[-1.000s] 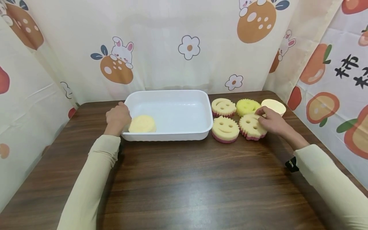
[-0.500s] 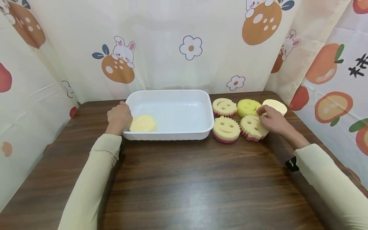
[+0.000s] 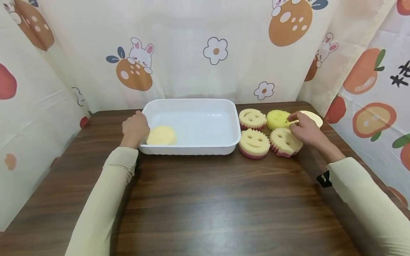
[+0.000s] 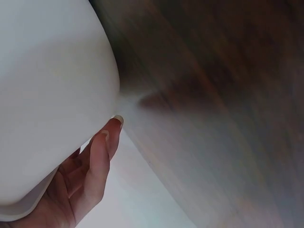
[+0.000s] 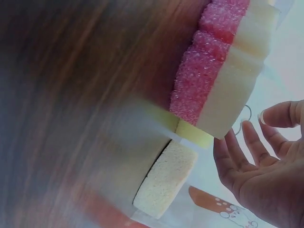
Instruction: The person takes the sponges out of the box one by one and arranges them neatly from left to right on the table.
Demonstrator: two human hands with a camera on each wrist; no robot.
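My left hand (image 3: 134, 128) grips the left end of a white plastic tray (image 3: 205, 133). In the left wrist view its fingers (image 4: 97, 166) lie along the tray's outer wall, beside the rim; the thumb is hidden. A plain, pale yellow round sponge (image 3: 161, 135) lies inside the tray near that hand. My right hand (image 3: 307, 132) hovers over the sponges at the right, thumb and fingers apart. Under it is a scalloped smiley sponge (image 3: 282, 142) with a pink base. The right wrist view shows nothing between its fingers, with that sponge's pink and cream side (image 5: 218, 66) close by.
Two more pink-based smiley sponges, one in front (image 3: 254, 144) and one behind (image 3: 250, 117), stand beside the tray's right end. A bright yellow smiley sponge (image 3: 276, 119) and a plain pale round sponge (image 3: 315, 117) sit farther right. Patterned cloth (image 3: 185, 53) borders the brown table (image 3: 198, 199).
The right hand has shifted slightly away from the front scalloped sponge, its fingers opening a little over the gap by the yellow one. The left hand stays on the tray; the camera moved slightly.
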